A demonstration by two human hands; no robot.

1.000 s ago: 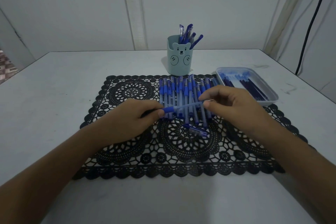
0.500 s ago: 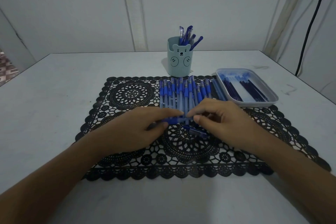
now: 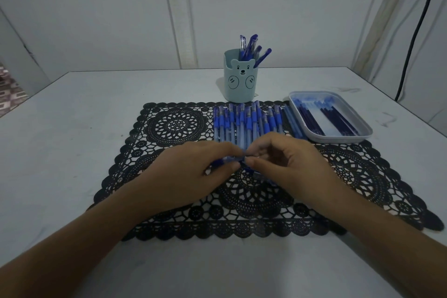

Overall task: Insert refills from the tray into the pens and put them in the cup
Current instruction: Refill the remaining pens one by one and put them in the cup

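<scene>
My left hand grips a blue pen that lies sideways over the middle of the black lace mat. My right hand pinches the pen's right end, fingertips almost touching those of the left. Most of the pen is hidden by the fingers. Behind the hands lies a row of several blue pens. A pale blue bear cup with several pens in it stands at the mat's far edge. A shallow tray with dark refills sits at the right.
A loose pen part lies on the mat under my right hand. Several pale refills lie between the pen row and the tray. The white table ends at a wall behind; a black cable hangs at the right.
Both hands have come together and dropped toward the mat; the visible length of pen between them has shrunk from a long stretch to a short bit.
</scene>
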